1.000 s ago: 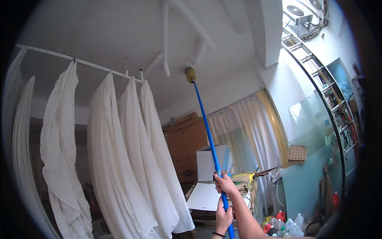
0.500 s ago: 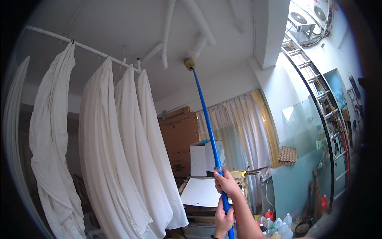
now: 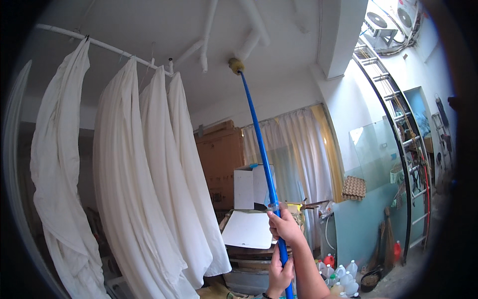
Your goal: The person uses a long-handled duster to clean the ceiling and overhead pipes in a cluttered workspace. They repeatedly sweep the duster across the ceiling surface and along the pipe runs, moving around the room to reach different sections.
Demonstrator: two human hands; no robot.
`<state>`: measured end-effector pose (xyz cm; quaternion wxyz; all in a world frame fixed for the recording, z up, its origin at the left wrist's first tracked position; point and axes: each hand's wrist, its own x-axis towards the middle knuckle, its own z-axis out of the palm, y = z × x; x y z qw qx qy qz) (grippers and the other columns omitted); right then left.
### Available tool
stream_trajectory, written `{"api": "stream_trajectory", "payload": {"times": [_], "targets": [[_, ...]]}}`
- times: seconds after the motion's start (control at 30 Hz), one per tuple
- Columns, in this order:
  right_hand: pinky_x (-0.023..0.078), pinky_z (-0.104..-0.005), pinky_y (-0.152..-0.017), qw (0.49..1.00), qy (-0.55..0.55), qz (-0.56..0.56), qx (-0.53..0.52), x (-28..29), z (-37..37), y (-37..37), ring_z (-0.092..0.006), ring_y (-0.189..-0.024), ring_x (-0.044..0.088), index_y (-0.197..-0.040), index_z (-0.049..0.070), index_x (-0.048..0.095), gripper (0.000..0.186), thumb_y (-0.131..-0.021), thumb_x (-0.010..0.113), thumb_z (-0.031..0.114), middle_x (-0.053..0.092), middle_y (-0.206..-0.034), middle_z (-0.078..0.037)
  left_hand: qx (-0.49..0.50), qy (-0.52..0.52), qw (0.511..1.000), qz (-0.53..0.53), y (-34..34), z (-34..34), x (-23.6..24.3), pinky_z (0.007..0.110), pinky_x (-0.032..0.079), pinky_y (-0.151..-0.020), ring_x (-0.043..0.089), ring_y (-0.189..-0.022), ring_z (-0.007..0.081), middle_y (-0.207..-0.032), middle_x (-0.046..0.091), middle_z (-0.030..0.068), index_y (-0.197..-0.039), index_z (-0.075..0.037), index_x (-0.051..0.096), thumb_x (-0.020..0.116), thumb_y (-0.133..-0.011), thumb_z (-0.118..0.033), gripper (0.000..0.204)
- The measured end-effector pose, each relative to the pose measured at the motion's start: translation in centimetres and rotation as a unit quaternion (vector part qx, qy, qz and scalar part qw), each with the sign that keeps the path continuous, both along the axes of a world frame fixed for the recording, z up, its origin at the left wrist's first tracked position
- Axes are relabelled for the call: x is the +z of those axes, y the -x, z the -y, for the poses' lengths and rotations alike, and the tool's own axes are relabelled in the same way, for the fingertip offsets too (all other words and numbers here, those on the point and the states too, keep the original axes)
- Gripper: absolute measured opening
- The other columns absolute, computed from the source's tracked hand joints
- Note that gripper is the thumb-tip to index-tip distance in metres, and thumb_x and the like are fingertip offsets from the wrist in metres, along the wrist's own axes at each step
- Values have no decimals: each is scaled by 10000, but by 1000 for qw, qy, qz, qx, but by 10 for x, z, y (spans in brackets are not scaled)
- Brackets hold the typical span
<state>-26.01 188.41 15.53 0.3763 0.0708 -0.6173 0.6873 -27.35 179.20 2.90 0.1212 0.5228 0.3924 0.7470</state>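
Observation:
A long blue extension pole (image 3: 260, 142) rises from my hands toward the ceiling, leaning slightly left at its top. A round, yellowish-brown brush head (image 3: 236, 65) tips it, at or close to the white ceiling; I cannot tell if it touches. My right hand (image 3: 287, 227) is wrapped round the pole just below its clear collar. Lower down, my left hand (image 3: 281, 273) also grips the pole, with a dark beaded band at its wrist. The pole's bottom end runs out of view.
White cloths (image 3: 144, 184) hang from a white pipe (image 3: 102, 50) on the left. Ahead stand cardboard boxes (image 3: 219, 164), a white board (image 3: 247, 230) and curtains (image 3: 311, 154). At right are a ladder (image 3: 398, 117), a glass sheet (image 3: 376, 144), egg trays (image 3: 354, 188) and several plastic jugs (image 3: 343, 276).
The view has tilted down a little, so the surroundings sit higher and slightly left. The brush head also appears higher in the picture. Both hands keep their grip on the pole.

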Motion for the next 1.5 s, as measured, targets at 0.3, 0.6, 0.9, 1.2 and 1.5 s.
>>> {"api": "stream_trajectory", "payload": {"times": [0.3, 0.6, 0.9, 1.2, 1.5], "targets": [[341, -264, -398, 1000, -15, -2, 6, 6, 10, -56, -75, -460, 399, -1267, 122, 350, 325, -1028, 553, 209, 407, -637, 40, -23, 0, 1000, 15, -52, 7, 4, 211, 366, -447, 438, -506, 32, -760, 527, -6, -1577, -59, 183, 503, -991, -18, 669], [358, -271, -399, 999, -35, 2, 29, 15, 6, -121, -85, -461, 409, -1274, 105, 367, 327, -1028, 555, 210, 417, -648, 22, -15, -13, 1000, 11, -124, 6, 11, 210, 368, -422, 416, -463, 36, -671, 482, -15, -1603, -107, 113, 468, -965, 3, 739], [295, -262, -383, 997, -47, 59, 2, 8, -7, -134, -68, -453, 371, -1162, 150, 364, 216, -1038, 538, 186, 406, -676, 28, 14, -8, 999, 38, -148, -14, 2, 222, 396, -416, 436, -452, 49, -676, 488, -9, -1601, -107, 125, 446, -944, 14, 740], [385, -290, -385, 993, -87, 83, -15, -4, -22, -137, -99, -450, 451, -1276, 80, 328, 375, -1018, 569, 205, 476, -651, 1, 37, -8, 998, 48, -161, -24, -12, 226, 392, -414, 455, -458, 53, -654, 475, -18, -1604, -140, 126, 456, -935, 21, 763], [364, -292, -379, 992, -76, 105, -13, -12, -29, -126, -99, -449, 443, -1308, 96, 343, 383, -1016, 568, 199, 468, -645, 10, 53, -9, 997, 55, -164, -29, -16, 231, 397, -415, 451, -459, 59, -662, 477, -21, -1603, -154, 138, 455, -932, 18, 761]]}}
